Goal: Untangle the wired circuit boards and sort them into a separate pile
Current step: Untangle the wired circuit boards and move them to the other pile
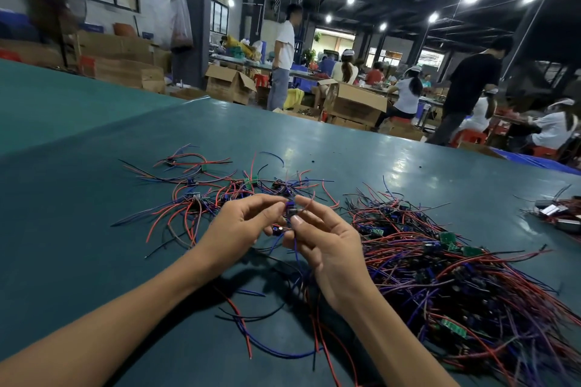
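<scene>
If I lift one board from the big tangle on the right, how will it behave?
Probably floppy: its thin wires curve loosely. Likely it drags neighbours along, since strands in the big tangle cross densely. Probably light: the green boards look small.

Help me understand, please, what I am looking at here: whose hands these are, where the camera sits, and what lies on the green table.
There is no machine here: the one picture comes from a camera worn on a person's head, looking down at their own bare hands. The left hand and right hand both pinch one small wired board above a green table. To the right lies a dense heap of red, blue and black wires with little green boards in it. Behind the hands, a looser pile is spread out, probably the sorted ones. Other workers sit and stand in the background.
</scene>
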### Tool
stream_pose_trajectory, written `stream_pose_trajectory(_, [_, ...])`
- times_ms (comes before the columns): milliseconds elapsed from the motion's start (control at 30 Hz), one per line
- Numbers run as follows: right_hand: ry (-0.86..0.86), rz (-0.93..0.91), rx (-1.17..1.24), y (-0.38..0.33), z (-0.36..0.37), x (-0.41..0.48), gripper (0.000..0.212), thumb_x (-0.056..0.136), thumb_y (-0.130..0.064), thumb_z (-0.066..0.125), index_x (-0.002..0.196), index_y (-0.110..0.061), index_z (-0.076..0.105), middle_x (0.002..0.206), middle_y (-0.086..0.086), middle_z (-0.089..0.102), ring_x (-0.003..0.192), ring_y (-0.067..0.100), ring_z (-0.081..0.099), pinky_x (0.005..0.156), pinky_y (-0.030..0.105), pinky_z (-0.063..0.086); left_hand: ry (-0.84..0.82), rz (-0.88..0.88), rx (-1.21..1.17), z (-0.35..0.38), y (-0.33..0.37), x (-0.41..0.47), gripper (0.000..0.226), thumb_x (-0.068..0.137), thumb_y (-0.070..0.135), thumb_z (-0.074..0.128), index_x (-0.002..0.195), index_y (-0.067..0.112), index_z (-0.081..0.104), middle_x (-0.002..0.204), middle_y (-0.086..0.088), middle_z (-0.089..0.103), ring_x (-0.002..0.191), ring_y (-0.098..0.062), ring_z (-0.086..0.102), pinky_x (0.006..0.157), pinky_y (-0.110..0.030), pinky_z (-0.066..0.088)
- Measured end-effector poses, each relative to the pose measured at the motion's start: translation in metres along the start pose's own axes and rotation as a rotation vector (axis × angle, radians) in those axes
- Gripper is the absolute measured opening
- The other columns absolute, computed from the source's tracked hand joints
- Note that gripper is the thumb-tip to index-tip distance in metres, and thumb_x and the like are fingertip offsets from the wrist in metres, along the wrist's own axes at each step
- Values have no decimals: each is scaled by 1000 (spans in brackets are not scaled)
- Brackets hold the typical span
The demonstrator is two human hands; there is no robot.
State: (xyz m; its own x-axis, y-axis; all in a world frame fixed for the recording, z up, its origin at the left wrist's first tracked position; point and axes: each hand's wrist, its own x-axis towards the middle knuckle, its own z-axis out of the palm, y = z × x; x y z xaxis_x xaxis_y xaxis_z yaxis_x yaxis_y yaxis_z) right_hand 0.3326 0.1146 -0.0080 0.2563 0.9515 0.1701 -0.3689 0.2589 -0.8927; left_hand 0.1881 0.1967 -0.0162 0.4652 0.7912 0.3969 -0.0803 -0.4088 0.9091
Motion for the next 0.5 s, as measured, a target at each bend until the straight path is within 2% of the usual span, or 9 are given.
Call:
stream_pose_trajectory(133, [-29,38,-41,5,4,-2,38,86,10,67,117,-12,72,98,20,70,65,24,67,63,31,59,-64,-48,-216,-7,-3,2,43,93,22,64,135,32,63,91,7,69,74,-9,58,55,-20,42])
stream_pose_trajectory(233, [-73,38,-29,5,4,-4,38,86,10,67,115,-14,73,100,19,73,64,24,67,61,32,58,-101,-41,-302,-10,-4,4,48,90,21,72,135,33,64,101,2,71,82,-11,59,59,-23,45])
stream_pose_trajectory(400, [-103,41,2,5,7,-5,30,85,-13,75,115,-15,75,103,16,73,68,24,68,63,32,59,-26,23,-259,-11,-3,3,43,87,17,75,129,24,69,97,1,75,78,-8,62,59,-22,45])
stream_pose_trajectory(500, [-87,37,-27,8,6,-5,28,86,-10,71,113,-16,76,102,16,74,67,23,68,63,31,59,19,28,-237,-10,-3,3,44,86,12,72,129,22,67,93,-3,75,74,-10,62,60,-23,46])
